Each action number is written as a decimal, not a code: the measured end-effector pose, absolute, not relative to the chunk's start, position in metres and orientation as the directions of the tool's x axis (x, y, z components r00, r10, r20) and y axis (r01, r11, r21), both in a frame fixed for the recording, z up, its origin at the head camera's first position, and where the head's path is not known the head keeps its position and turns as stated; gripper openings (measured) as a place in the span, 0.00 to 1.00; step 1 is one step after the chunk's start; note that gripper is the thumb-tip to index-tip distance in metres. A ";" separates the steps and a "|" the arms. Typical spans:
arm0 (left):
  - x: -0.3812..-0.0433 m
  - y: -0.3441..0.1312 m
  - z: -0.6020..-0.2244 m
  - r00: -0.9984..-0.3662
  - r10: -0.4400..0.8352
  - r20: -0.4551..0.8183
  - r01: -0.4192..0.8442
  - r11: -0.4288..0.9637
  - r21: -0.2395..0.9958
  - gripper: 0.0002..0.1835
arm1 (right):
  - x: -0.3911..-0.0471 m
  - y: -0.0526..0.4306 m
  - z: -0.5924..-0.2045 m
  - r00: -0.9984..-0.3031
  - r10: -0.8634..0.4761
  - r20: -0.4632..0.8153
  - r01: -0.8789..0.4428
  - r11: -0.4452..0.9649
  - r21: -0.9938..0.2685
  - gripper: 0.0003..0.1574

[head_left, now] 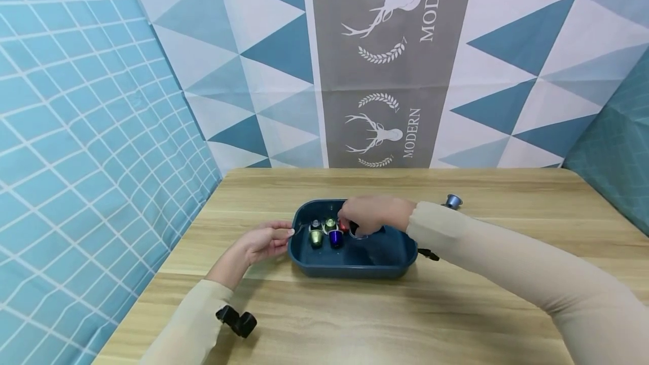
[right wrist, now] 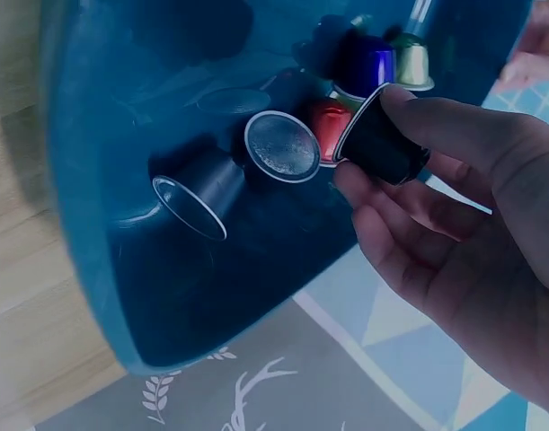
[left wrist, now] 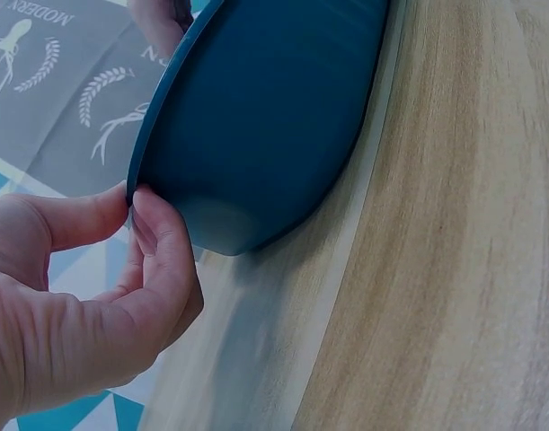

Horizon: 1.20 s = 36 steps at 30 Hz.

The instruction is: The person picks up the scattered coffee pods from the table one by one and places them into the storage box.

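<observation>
A dark blue oblong tray (head_left: 350,271) stands on the table. My left hand (head_left: 266,240) pinches its left rim between thumb and fingers, seen close in the left wrist view. Over the tray's inside, my right hand (head_left: 372,214) holds a black coffee capsule (right wrist: 382,144) between thumb and fingertips. Beside that capsule lie a red capsule (right wrist: 329,126), a blue capsule (head_left: 336,238) and a pale green capsule (head_left: 316,239). Two more capsules lie apart in the tray: one shows its silver lid (right wrist: 282,146), the other is a dark capsule (right wrist: 200,187) on its side.
Behind the tray to the right, a blue-grey capsule (head_left: 453,201) sits on the wooden table (head_left: 334,325), partly near the right sleeve. Patterned cloth (head_left: 385,72) hangs at the table's far edge, and blue checked cloth (head_left: 91,128) is at the left.
</observation>
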State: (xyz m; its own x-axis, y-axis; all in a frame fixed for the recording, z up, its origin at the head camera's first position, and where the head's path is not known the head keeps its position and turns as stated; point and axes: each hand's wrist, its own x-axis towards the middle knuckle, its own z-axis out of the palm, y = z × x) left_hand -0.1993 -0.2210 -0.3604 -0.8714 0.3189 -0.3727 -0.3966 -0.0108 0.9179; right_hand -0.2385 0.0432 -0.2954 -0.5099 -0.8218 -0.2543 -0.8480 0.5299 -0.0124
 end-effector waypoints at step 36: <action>-0.200 -0.222 -0.362 -0.872 0.319 -0.372 -0.399 -0.023 0.917 0.16 | -0.238 0.053 -0.301 -0.522 -0.825 -0.218 -0.840 0.542 -0.041 0.13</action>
State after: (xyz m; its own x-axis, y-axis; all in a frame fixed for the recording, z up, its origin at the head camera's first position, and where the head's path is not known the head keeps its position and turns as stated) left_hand -0.2002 -0.2218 -0.3618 -0.8720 0.3187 -0.3715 -0.3990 -0.0232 0.9166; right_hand -0.2377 0.0529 -0.3011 -0.5215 -0.8250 -0.2176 -0.8396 0.5416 -0.0412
